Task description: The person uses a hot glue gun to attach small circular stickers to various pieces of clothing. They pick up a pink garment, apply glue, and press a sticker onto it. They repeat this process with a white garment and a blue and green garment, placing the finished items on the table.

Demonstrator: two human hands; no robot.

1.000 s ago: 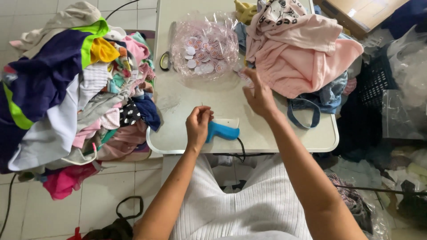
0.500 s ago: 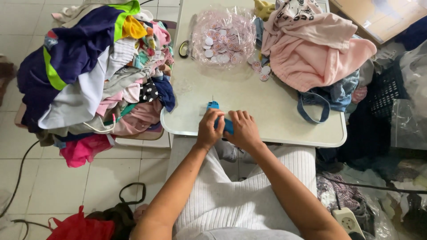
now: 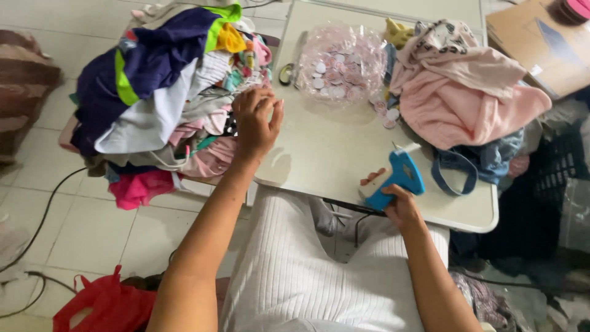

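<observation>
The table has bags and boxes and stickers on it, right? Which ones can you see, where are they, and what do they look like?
Clear plastic bag: far middle of the table, crinkly, pink-tinted, full of small round pink and white labels.
Loose round labels: on the table beside the pink garment, a few small pink and white discs.
Cardboard box: top right, beyond the table, flat and brown.
No signs or screens show.

The person wears a white ribbed knit garment, and both forearms are bare, without sleeves.
</observation>
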